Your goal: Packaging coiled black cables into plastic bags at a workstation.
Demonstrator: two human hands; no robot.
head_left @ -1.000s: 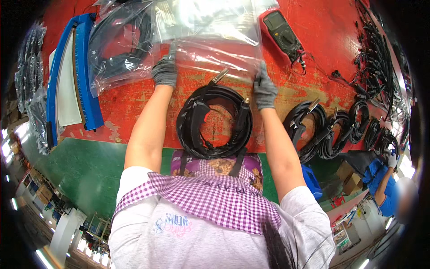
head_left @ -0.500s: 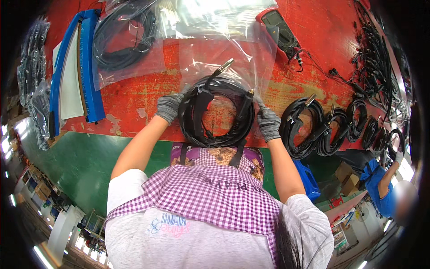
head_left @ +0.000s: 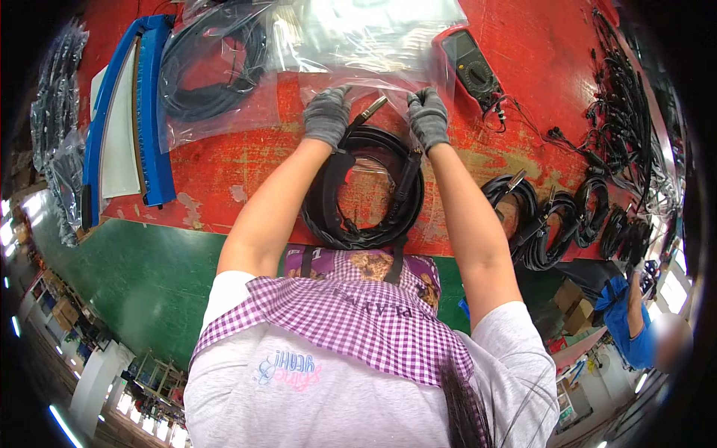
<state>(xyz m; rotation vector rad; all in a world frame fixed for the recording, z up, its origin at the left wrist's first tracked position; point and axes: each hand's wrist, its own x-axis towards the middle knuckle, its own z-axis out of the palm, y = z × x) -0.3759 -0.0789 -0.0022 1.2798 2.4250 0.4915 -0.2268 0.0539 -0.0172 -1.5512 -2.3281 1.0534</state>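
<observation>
Both of my hands, in grey gloves, are beyond the coiled black cable (head_left: 317, 205) lying in front of me. The coil has a metal plug (head_left: 371, 110) sticking out at its far side and dark handle pieces on its left and right. My left hand (head_left: 327, 118) is closed on the left side of a clear plastic bag (head_left: 373, 84). My right hand (head_left: 429, 121) pinches the same bag's right side. The film stretches between the hands, past the plug's tip. How much of the bag lies under the coil is hard to tell.
A stack of clear bags (head_left: 381, 37) lies at the back, with a bagged cable coil (head_left: 202, 104) and a blue frame (head_left: 154, 112) to its left. Rightward are a red multimeter (head_left: 475, 71), several cable coils (head_left: 549, 231) and a cable heap (head_left: 624, 112). A co-worker (head_left: 627, 321) stands far right.
My hands have gone from the coil's two sides to beyond it, closer together, and now grip the bag. The coil stays almost in place. The co-worker has shifted slightly.
</observation>
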